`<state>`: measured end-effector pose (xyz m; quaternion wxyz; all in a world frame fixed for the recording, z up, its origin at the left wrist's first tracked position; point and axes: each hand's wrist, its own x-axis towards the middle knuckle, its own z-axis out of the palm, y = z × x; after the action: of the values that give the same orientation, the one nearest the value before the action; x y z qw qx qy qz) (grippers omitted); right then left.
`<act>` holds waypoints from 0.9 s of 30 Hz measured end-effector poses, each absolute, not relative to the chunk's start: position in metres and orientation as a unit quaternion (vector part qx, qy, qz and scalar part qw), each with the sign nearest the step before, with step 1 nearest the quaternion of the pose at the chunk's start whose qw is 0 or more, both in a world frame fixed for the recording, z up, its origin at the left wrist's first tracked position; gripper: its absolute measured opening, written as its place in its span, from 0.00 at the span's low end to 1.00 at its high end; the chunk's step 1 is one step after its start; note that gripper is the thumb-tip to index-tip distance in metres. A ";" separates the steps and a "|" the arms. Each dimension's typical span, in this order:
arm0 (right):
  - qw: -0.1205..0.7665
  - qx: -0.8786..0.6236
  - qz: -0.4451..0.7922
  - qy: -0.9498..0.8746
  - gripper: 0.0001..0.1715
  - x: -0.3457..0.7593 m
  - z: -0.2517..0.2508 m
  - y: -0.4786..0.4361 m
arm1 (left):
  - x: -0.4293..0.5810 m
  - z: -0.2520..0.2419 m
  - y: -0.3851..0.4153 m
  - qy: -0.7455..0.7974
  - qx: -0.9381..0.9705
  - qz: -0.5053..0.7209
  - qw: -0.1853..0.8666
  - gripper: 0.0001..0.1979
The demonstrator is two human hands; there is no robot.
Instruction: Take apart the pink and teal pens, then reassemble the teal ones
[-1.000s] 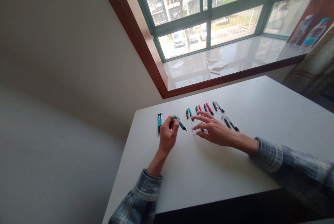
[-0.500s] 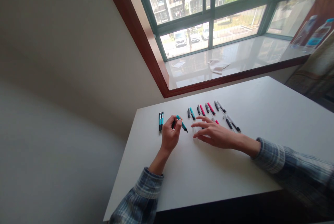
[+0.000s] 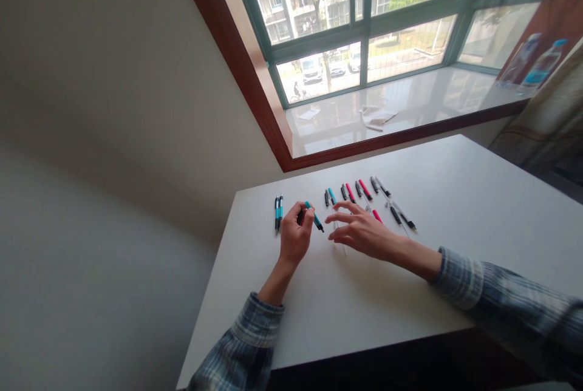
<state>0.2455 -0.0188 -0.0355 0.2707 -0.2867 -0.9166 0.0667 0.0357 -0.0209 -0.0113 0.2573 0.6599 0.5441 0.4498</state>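
My left hand point(image 3: 296, 231) is closed around a teal pen barrel point(image 3: 313, 215), whose dark end points down to the right. My right hand point(image 3: 362, 230) hovers over thin clear pen parts point(image 3: 337, 234), its fingers spread and holding nothing. Two teal-and-black pens point(image 3: 279, 215) lie side by side to the left of my left hand. Behind my right hand lie another teal barrel point(image 3: 332, 195), pink barrels point(image 3: 365, 189) and dark grip pieces point(image 3: 327, 198). Black-and-clear pen parts point(image 3: 403, 215) lie to the right, and a pink piece point(image 3: 377, 215) shows just past my right hand.
The white table point(image 3: 364, 312) has its left edge beside my left forearm. Behind it are a red-brown window frame point(image 3: 337, 155) and a sill with a crumpled cloth point(image 3: 377, 118) and plastic bottles point(image 3: 542, 66). A curtain point(image 3: 528, 118) hangs at the right.
My right hand has moved slightly left, toward the pen in my left hand. The view has shifted a little. My left hand keeps its hold.
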 end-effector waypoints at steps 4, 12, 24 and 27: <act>0.254 -0.274 0.075 -0.924 0.08 0.244 -0.039 -0.014 | 0.036 -0.010 -0.020 0.551 0.654 0.451 0.256 0.13; 0.235 -0.268 0.077 -0.931 0.07 0.241 -0.039 -0.017 | 0.037 -0.011 -0.019 0.554 0.656 0.444 0.255 0.14; 0.258 -0.267 0.165 -0.914 0.08 0.242 -0.031 -0.019 | 0.035 -0.011 -0.021 0.552 0.664 0.425 0.270 0.13; 0.287 -0.280 0.174 -0.899 0.07 0.245 -0.028 -0.017 | 0.034 -0.012 -0.022 0.551 0.674 0.411 0.270 0.13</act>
<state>0.2453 -0.0170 -0.0285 0.2870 -0.2800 -0.8993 0.1744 0.0342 -0.0217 -0.0122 0.2701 0.6738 0.5512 0.4113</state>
